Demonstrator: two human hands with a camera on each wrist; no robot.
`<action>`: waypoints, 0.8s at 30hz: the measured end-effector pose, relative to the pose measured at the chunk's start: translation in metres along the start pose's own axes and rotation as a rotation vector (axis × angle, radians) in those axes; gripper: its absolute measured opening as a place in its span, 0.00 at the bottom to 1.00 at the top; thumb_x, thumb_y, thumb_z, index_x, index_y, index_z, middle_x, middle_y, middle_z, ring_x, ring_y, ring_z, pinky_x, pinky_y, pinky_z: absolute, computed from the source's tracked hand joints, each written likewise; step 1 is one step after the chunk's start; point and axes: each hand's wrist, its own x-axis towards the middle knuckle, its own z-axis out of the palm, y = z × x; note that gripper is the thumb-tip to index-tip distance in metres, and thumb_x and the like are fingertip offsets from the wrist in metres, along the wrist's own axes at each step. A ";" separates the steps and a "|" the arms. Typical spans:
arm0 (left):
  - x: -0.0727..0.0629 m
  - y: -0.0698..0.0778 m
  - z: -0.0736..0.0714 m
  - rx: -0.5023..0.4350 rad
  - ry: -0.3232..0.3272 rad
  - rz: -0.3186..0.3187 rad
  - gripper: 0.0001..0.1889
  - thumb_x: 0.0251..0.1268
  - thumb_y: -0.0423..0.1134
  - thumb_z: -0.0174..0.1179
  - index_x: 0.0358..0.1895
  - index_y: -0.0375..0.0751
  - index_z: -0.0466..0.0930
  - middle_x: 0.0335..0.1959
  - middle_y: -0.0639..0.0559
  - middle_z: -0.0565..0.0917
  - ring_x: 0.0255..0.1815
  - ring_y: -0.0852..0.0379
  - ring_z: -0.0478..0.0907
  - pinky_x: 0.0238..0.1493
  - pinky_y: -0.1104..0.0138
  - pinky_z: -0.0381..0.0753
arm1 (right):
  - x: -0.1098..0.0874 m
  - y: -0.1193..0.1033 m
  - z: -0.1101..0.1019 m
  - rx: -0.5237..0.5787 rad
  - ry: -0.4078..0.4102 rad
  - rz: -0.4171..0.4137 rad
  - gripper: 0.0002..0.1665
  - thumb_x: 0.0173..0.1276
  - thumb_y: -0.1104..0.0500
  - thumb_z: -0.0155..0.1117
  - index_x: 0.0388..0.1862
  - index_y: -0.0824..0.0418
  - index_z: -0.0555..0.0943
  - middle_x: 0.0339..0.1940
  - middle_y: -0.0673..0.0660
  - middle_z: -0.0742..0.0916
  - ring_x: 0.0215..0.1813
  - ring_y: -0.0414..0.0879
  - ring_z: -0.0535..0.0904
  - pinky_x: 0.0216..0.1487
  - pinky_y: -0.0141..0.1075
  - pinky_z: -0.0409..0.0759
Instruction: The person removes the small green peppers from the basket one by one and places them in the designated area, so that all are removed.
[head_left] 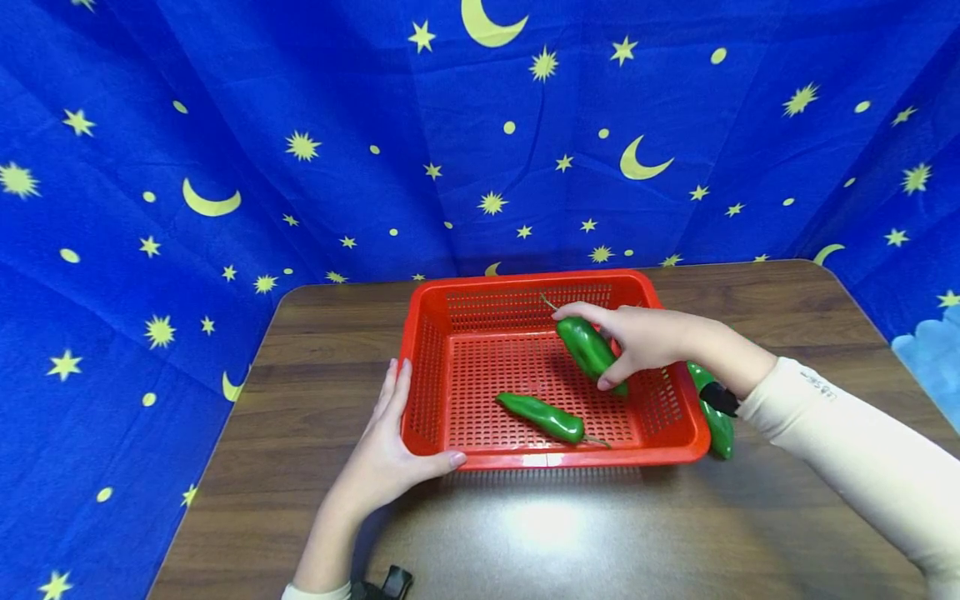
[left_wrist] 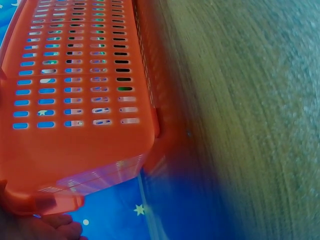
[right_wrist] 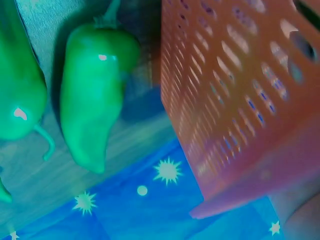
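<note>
pepper [head_left: 587, 346] in right-hand fingers [head_left: 588, 310]

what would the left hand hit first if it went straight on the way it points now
Most likely the red basket: the left hand is right at its near left corner, fingers along the left side, though exact depth is hard to judge.

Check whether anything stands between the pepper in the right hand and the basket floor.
Nothing visible does. The right hand holds the green pepper over the floor of the red basket; the other pepper lies apart, nearer the front rim. The held one's height I can't tell.
</note>
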 end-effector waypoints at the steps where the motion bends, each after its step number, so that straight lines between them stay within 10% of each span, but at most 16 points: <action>1: 0.000 0.000 0.000 -0.003 -0.001 -0.002 0.71 0.37 0.64 0.78 0.79 0.70 0.30 0.81 0.62 0.28 0.82 0.39 0.36 0.71 0.33 0.54 | 0.000 0.000 -0.002 0.011 0.010 -0.005 0.59 0.51 0.54 0.82 0.76 0.40 0.55 0.41 0.52 0.83 0.40 0.45 0.79 0.41 0.38 0.80; 24: 0.000 -0.001 0.000 -0.042 -0.009 0.015 0.71 0.36 0.64 0.78 0.80 0.69 0.31 0.82 0.62 0.30 0.82 0.39 0.39 0.71 0.35 0.57 | -0.068 0.029 -0.031 0.354 0.173 0.002 0.60 0.53 0.60 0.80 0.77 0.51 0.52 0.55 0.64 0.79 0.46 0.50 0.84 0.42 0.40 0.86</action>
